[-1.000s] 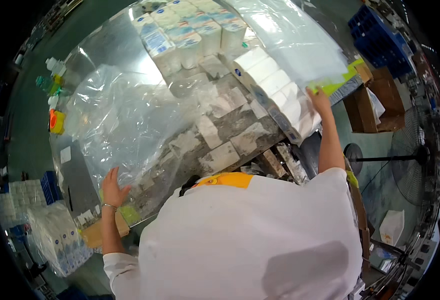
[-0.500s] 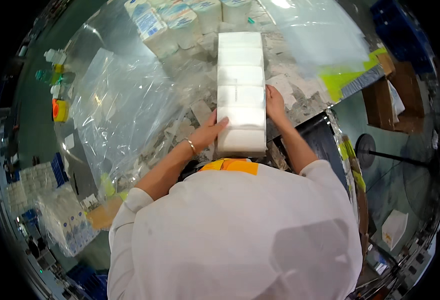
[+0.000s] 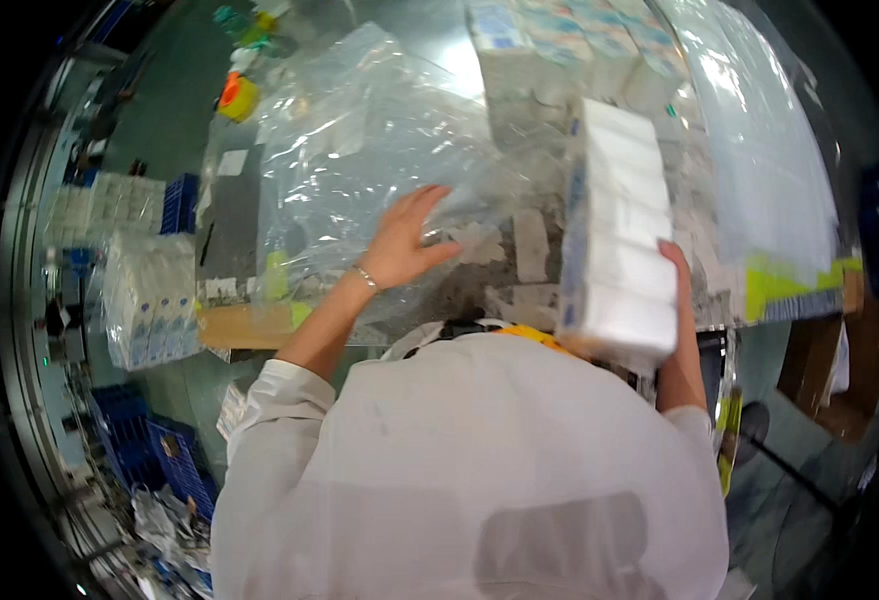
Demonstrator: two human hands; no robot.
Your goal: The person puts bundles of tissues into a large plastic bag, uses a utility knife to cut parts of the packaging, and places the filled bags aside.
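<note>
A long white bundle of tissue packs [image 3: 625, 220], several in a row, stands to the right of my middle, tilted so a bluish printed side shows on its left. My right hand [image 3: 677, 268] grips its right side near the close end; part of that hand is hidden behind the bundle. My left hand [image 3: 410, 242] is away from the bundle, fingers stretched and thumb apart, with nothing in it. It hovers over the right part of a large clear plastic bag [image 3: 330, 175] spread across the worn table [image 3: 475, 290].
More wrapped tissue packs [image 3: 580, 50] line the far side of the table. Clear plastic sheets [image 3: 760, 150] lie at the right. A filled clear bag of packs [image 3: 150, 300] and blue crates [image 3: 150, 440] stand at the left. An open cardboard box [image 3: 820, 370] is at the lower right.
My left hand has let go of the bundle and opened out over the plastic bag. The bundle, in my right hand, has tilted. The whole view has swung left.
</note>
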